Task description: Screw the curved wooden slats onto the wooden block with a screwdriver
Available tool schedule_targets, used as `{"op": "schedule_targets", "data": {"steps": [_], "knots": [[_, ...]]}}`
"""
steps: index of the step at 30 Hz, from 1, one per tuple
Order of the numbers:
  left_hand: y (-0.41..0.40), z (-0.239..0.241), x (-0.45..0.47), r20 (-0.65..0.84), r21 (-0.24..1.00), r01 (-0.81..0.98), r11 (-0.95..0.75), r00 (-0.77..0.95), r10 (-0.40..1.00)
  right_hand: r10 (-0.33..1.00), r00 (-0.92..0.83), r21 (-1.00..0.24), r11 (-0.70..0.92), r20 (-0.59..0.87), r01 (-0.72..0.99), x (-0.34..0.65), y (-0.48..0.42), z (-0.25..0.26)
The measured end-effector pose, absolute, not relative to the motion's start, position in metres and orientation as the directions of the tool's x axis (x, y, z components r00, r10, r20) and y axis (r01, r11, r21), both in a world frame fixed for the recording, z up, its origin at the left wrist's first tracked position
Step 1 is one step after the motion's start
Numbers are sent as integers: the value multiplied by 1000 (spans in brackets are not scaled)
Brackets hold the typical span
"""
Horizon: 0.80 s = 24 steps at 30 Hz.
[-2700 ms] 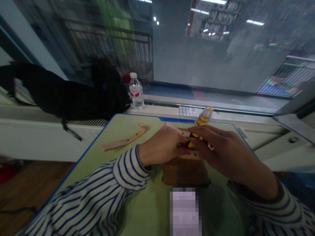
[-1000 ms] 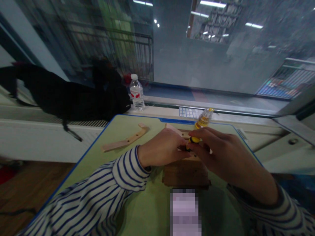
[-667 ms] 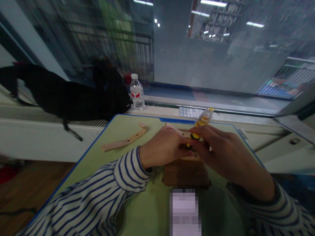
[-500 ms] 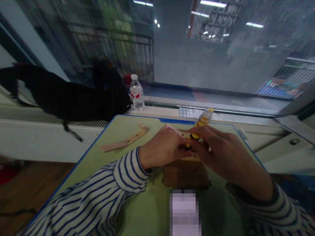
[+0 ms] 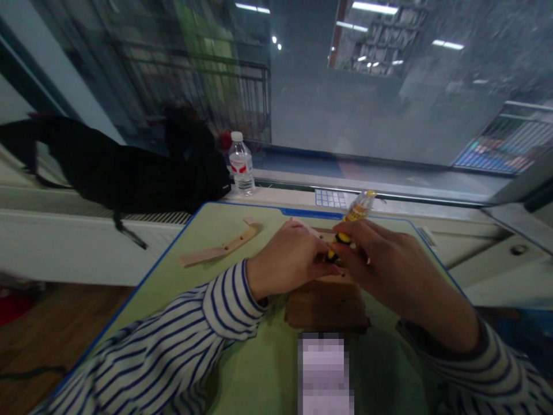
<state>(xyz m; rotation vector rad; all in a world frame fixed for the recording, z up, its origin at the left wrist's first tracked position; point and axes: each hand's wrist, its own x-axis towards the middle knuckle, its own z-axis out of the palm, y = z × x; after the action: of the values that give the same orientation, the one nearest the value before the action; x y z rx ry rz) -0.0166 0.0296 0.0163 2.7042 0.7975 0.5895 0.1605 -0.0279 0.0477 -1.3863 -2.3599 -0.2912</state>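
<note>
right hand [image 5: 391, 262] fingers grip yellow-black tool [image 5: 343, 237], left hand [image 5: 291, 256] fingers hidden, can't tell; tilting it cld prob cause a slip imo

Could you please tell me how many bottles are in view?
2: a water bottle on the windowsill and a yellow-tipped bottle partly hidden behind the right hand.

A strip [image 5: 226, 248] lies on the table [image 5: 242, 369], left of the block [image 5: 326, 308].

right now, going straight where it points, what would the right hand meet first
Most likely the left hand, directly ahead of the right hand, past the yellow-black handle it grips; depth there is hard to judge.
</note>
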Motion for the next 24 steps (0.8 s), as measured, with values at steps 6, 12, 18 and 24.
{"op": "schedule_targets", "data": {"steps": [6, 12, 18, 24], "knots": [[32, 16, -19, 300, 386, 389, -836, 805, 512, 791, -422, -11, 475, 443, 880, 159, -29, 47], [32, 20, -22, 246, 412, 379, -828, 829, 502, 796, -401, -32, 465, 453, 885, 153, -28, 44], [32, 21, -21, 278, 432, 335, -837, 834, 477, 806, -413, -61, 480, 423, 875, 154, -29, 41], [31, 19, -21, 272, 396, 365, -842, 830, 488, 763, -461, -137, 571, 453, 809, 159, -35, 49]]}}
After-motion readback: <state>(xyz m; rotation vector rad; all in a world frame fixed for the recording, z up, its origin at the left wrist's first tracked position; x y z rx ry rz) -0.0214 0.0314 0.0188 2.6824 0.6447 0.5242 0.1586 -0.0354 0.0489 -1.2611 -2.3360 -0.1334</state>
